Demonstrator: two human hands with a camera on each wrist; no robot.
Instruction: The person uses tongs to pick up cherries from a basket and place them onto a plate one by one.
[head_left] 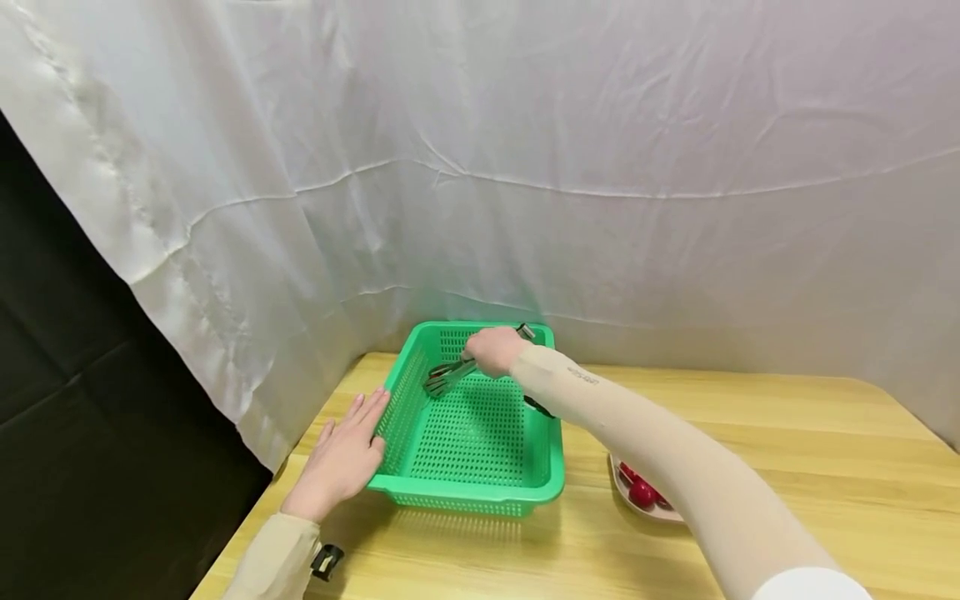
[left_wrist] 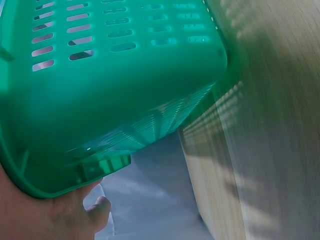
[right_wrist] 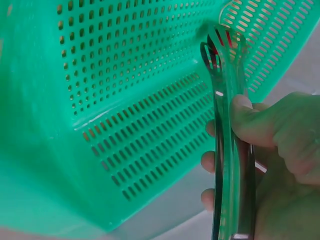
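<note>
Metal tongs (right_wrist: 227, 130) with slotted heads are gripped in my right hand (head_left: 495, 350), thumb on one arm and fingers round the other in the right wrist view. The tongs' heads reach down into a green plastic basket (head_left: 467, 486), near its left wall toward the back. A bit of red (right_wrist: 229, 39) shows between the tong heads; what it is cannot be made out. My left hand (head_left: 341, 458) lies against the basket's left rim, fingers extended. From the left wrist view, that hand (left_wrist: 55, 215) is at the rim's underside corner.
A pale dish (head_left: 660, 512) with several round red fruits (head_left: 642, 493) stands right of the basket, partly hidden by my right forearm. The wooden table (head_left: 825, 450) extends to the right. A white curtain (head_left: 525, 250) hangs behind, with black cloth (head_left: 97, 433) at the left.
</note>
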